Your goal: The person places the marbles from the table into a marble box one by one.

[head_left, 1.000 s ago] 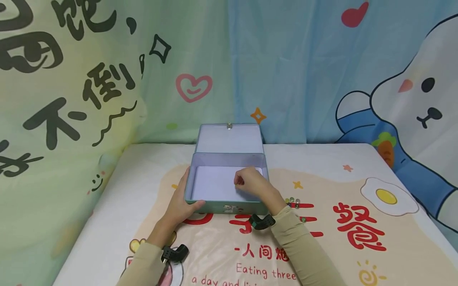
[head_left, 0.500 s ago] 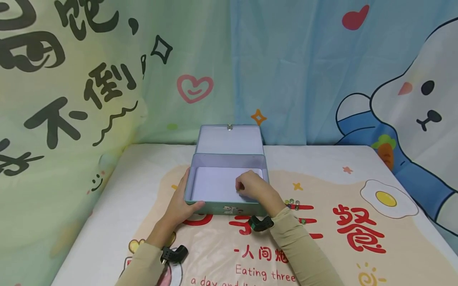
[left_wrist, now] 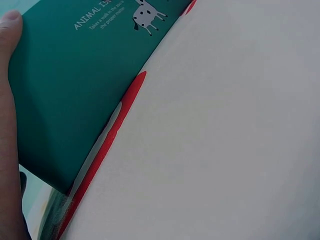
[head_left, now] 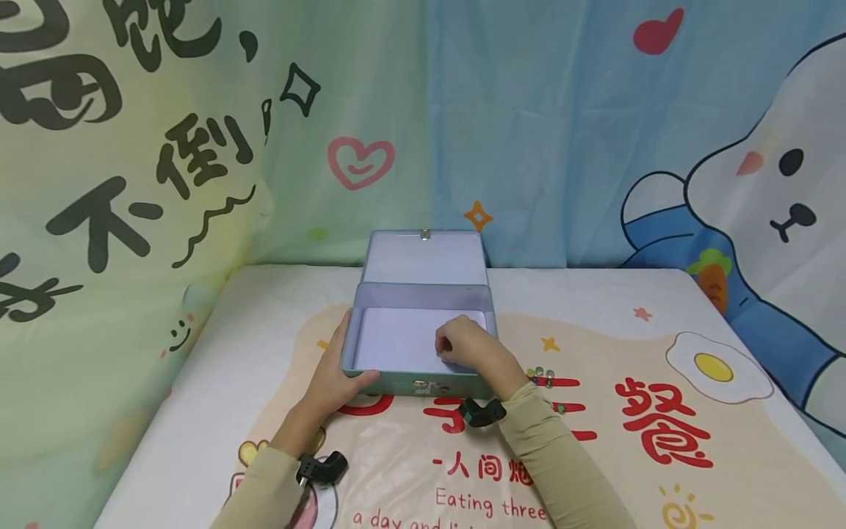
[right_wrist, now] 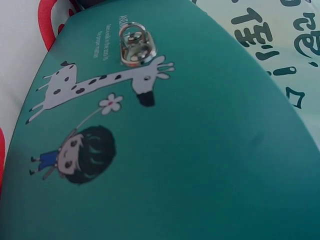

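An open tin box [head_left: 396, 383], green outside and pale lilac inside, stands mid-table with its hinged lid [head_left: 426, 257] tilted back. My left hand [head_left: 330, 375] grips the box's front left corner, fingers along the side wall and thumb over the front edge. In the left wrist view the thumb [left_wrist: 9, 37] lies against the green wall. My right hand [head_left: 468, 344] is inside the box at the right, fingers curled downward near the floor; I cannot tell whether they hold anything. The right wrist view shows the printed front wall [right_wrist: 200, 150] with a metal clasp [right_wrist: 136, 47].
Several glass marbles [head_left: 540, 374] lie on the printed tablecloth [head_left: 595, 485] just right of the box, beside my right wrist. Another marble [head_left: 560, 408] sits nearer the forearm. A printed curtain [head_left: 502, 132] hangs behind the table.
My right hand has shifted very slightly right and down inside the box, then stayed there. The left hand and the box keep their places.
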Tool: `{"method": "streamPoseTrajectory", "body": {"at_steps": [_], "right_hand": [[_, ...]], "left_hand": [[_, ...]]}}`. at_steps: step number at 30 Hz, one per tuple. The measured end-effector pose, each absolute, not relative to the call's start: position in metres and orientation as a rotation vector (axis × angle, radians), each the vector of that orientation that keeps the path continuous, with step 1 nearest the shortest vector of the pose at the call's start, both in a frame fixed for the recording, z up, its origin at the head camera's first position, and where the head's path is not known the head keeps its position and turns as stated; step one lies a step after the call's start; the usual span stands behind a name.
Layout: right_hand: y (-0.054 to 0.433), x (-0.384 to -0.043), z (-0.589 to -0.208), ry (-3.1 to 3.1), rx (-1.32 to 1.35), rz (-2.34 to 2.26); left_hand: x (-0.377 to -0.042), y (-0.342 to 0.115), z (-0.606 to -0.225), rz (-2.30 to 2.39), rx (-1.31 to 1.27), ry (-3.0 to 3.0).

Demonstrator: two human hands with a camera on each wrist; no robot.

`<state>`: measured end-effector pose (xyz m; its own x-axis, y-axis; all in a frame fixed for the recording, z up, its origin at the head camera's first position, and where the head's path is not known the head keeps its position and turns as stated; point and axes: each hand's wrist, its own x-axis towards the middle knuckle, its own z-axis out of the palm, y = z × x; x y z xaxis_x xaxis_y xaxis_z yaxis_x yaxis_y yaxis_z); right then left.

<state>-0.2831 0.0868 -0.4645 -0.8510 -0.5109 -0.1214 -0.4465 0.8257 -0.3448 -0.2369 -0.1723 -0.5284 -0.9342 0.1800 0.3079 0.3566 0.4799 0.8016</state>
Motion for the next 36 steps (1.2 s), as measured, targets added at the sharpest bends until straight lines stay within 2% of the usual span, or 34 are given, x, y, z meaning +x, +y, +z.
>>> {"method": "streamPoseTrajectory", "body": {"at_steps": [15, 28, 36], "right_hand": [[0.087, -0.285, -0.464, 2.851, -0.75, -0.502], [0.095, -0.277, -0.443, 3.011, -0.828, -0.936], [0.125, -0.267, -0.423, 3.06, -0.653, -1.007]], "left_hand": [[-0.239, -0.172, -0.528, -1.452, -0.491, -2.545], [-0.235, -0.174, -0.526, -1.473, -0.498, -2.507], [-0.236, -0.173, -0.527, -1.436, -0.527, -2.511]]}}
